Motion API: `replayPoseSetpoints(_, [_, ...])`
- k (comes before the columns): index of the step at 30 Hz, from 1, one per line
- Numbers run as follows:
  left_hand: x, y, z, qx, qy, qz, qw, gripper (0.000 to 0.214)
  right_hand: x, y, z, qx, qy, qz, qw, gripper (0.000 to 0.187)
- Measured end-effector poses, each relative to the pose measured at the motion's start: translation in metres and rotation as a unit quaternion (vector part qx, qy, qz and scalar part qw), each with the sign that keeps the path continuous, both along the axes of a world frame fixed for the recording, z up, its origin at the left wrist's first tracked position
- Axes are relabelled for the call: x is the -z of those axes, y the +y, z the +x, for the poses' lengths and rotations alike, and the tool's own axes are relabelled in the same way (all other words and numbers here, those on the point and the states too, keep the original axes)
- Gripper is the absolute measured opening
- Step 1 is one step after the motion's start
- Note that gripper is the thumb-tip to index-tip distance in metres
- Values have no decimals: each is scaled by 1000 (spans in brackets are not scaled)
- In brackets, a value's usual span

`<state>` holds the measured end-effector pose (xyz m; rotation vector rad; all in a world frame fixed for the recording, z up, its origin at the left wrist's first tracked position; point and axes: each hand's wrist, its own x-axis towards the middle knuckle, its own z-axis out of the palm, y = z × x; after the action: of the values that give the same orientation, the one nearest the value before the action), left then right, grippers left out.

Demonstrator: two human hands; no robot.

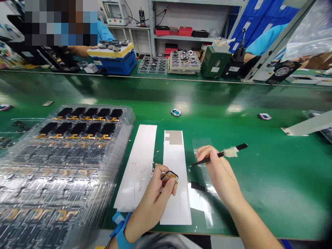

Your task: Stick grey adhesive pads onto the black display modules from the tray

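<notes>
left hand pinches a small screen module (right hand grips tweezers), open green mat to the right.

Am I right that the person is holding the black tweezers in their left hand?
Not quite: the head view shows the black tweezers in the right hand, not the left hand, which holds a small display panel.

Grey metal shelving stands against a white wall beyond a long green workbench, with red cases on its middle shelf. A blue panel rises to the shelving's right, while bright light reflects off the workbench's glossy top.
</notes>
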<state>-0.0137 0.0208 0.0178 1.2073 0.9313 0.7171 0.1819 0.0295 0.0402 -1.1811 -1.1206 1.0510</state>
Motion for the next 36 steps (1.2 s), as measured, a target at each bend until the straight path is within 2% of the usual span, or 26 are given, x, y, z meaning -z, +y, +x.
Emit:
replayPoseSetpoints(5, [3,3,-4,-7,0,12,1000,13,9,-17,-2,-12,-42,-52,998,22])
replayPoseSetpoints(10, [-1,2,-9,18,118,76,990,13,24,-28,-3,46,-23,-74,996,19])
replayPoseSetpoints(13, [-6,3,-7,52,181,123,974,14,21,-15,2,77,-5,-70,995,23])
replayPoseSetpoints(16, [-8,7,0,60,234,192,951,17,18,19,8,93,-1,-54,994,30])
replayPoseSetpoints(19, [-5,10,7,59,265,250,929,20,27,54,4,88,-12,-42,995,38])
replayPoseSetpoints(21, [-1,13,10,53,282,268,920,19,39,69,-3,82,-25,-38,996,41])
replayPoseSetpoints(26, [7,18,11,51,307,293,904,20,61,69,-16,68,-52,-24,996,38])
replayPoseSetpoints(36, [10,17,10,50,299,296,906,22,67,64,-11,111,-26,-42,993,37])
